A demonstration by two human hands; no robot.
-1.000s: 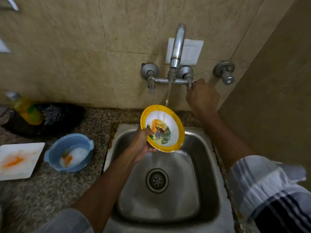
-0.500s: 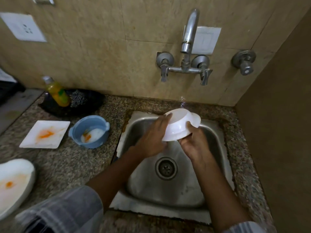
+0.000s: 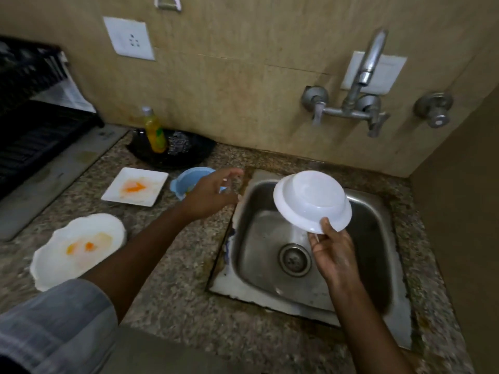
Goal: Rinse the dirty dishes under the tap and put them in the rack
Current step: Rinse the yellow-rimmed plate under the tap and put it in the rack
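Observation:
My right hand (image 3: 333,255) pinches the rim of a small bowl (image 3: 310,201), held upside down with its white underside toward me, over the steel sink (image 3: 370,238). My left hand (image 3: 210,193) hovers empty with loose fingers over the counter, just in front of a blue bowl (image 3: 183,182) smeared with orange. A square white plate (image 3: 135,187) and a scalloped white plate (image 3: 78,247), both stained orange, lie on the counter to the left. The black dish rack (image 3: 32,125) stands at the far left. No water shows at the wall tap (image 3: 361,87).
A yellow soap bottle (image 3: 154,133) and a steel scrubber (image 3: 176,144) sit in a black dish by the wall. A separate valve (image 3: 434,109) sticks out at the right. The side wall (image 3: 459,211) closes in right of the sink.
My left hand has let go of the bowl and moved left toward the blue bowl. The right hand alone now holds the bowl. The view has swung left, showing the rack.

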